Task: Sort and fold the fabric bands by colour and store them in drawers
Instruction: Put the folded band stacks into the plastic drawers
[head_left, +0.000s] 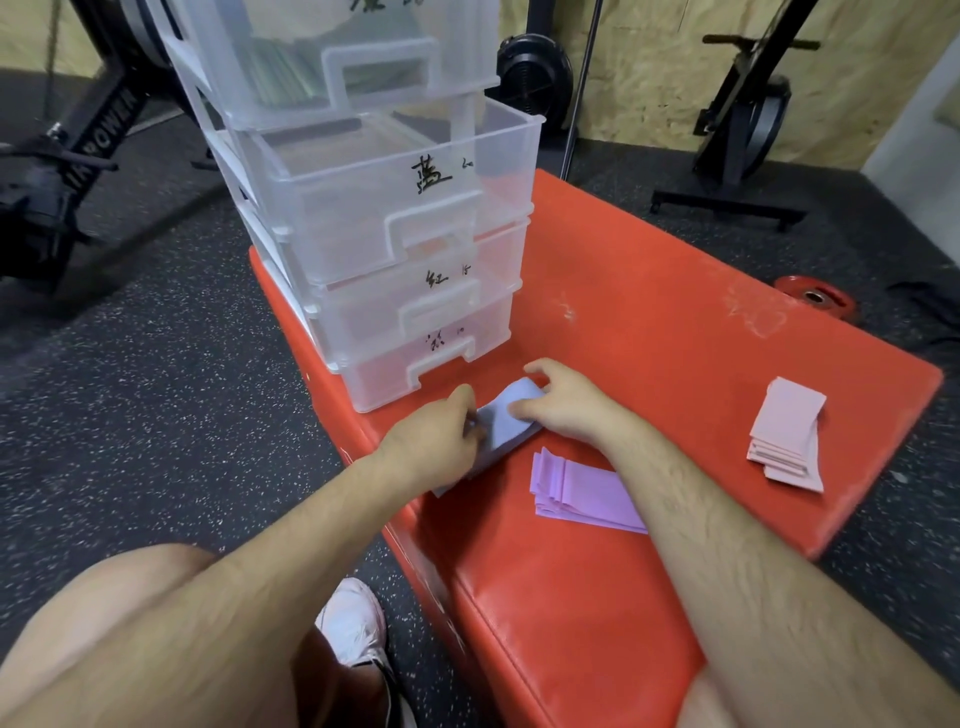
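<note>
A pale blue fabric band (506, 423) lies on the red padded bench (649, 332) just in front of the clear drawer unit (374, 218). My left hand (441, 434) pinches the band's near left edge. My right hand (561, 402) rests on its far end, fingers curled over the fold. A stack of folded purple bands (576, 493) lies beside my right forearm. A stack of folded pink bands (787, 434) sits at the bench's right side. The second drawer (395, 171), marked with a handwritten character, is pulled out and looks empty.
The top drawer (332, 52) holds green bands. Two lower drawers are pushed in. Black gym machines stand on the speckled floor at the left and back right. A red weight plate (815, 299) lies beyond the bench. My knee and white shoe (358, 623) are below left.
</note>
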